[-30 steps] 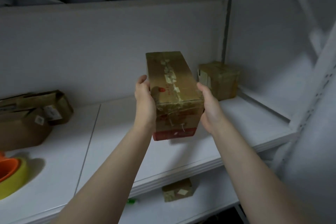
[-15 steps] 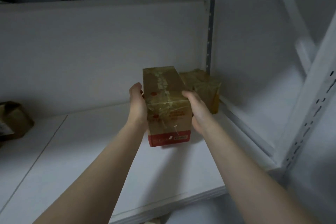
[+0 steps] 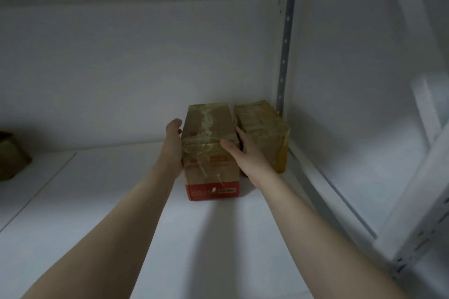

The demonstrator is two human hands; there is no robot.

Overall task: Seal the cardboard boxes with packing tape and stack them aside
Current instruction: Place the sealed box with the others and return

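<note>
The white shelf [image 3: 121, 213] fills the lower half of the frame, closed off at the right by a perforated grey upright [image 3: 283, 56]. A second ago the long taped box [image 3: 209, 148] was held up in the air above this board. Now it sits low in the centre of the frame, its red-banded end facing the camera and, as far as I can judge, its base on the shelf. It stands just beside the sealed box [image 3: 263, 128] already parked in the right corner. The left hand [image 3: 173, 144] lies flat against the box's left side with the fingers straight. The right hand [image 3: 245, 155] presses the other side, its thumb laid over the top edge and its fingers reaching into the narrow gap between the two boxes. A further carton [image 3: 11, 155] shows at the far left edge. This box looks sealed and set aside, so letting go is probably all that remains.
</note>
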